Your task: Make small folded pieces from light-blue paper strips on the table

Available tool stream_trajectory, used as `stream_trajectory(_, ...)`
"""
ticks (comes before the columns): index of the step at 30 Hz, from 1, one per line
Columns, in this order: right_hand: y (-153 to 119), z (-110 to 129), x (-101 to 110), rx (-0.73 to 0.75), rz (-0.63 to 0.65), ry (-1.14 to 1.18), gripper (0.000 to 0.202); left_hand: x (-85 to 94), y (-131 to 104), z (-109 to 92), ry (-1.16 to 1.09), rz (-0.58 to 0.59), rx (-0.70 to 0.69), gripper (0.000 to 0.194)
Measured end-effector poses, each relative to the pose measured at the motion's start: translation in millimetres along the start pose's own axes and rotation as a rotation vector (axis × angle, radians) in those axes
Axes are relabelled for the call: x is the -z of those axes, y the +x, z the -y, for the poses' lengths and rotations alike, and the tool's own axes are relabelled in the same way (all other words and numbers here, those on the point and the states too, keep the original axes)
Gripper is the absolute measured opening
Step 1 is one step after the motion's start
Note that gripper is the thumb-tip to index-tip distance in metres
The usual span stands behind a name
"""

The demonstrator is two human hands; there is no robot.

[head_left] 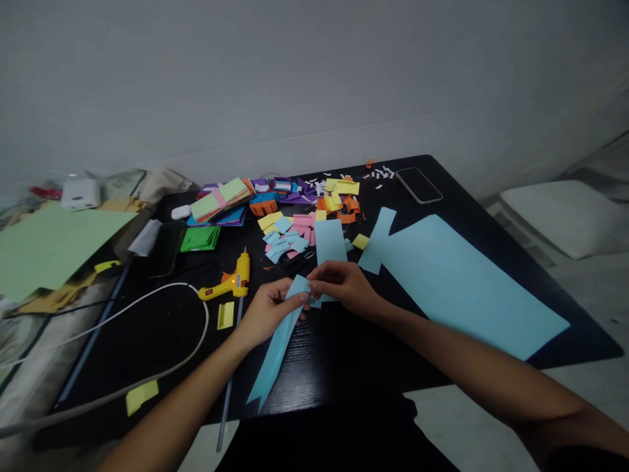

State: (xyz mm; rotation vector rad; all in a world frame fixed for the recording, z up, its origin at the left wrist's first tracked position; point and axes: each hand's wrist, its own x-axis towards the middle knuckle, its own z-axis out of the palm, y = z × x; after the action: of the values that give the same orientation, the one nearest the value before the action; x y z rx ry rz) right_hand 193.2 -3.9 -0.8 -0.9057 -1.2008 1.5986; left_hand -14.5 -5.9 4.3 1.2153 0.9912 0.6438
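A folded light-blue paper strip (280, 341) slants down toward the table's front edge. My left hand (269, 309) is closed on its upper part, thumb on top. The fingertips of my right hand (344, 285) pinch the strip's top end. Just behind my right hand lies a flat light-blue paper piece (331, 241). Black scissors (296, 260) rest beyond my hands, partly under small blue paper pieces (284, 242). A large light-blue sheet (462, 282) lies on the right, with another blue strip (378, 241) at its left end.
A yellow glue gun (230, 282) lies left of my hands, near a white cable (204, 328). Stacked coloured papers (221, 200), green pieces (200, 238) and orange and purple scraps sit farther back. A phone (419, 185) is at the back right. The table (314, 373) is black.
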Motion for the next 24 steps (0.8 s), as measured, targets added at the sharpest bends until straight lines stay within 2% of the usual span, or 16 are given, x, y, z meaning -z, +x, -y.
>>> stream_trajectory(10,-1.4,-2.8,-0.8,0.006,0.025,0.0,0.023,-0.4,-3.4,-7.8,-0.076,-0.01,0.021,0.042)
stream_trajectory(24,-4.0,0.0,-2.4,-0.002,0.045,0.009,0.023,1.1,-4.7,-7.4,-0.108,-0.019,0.026,0.039)
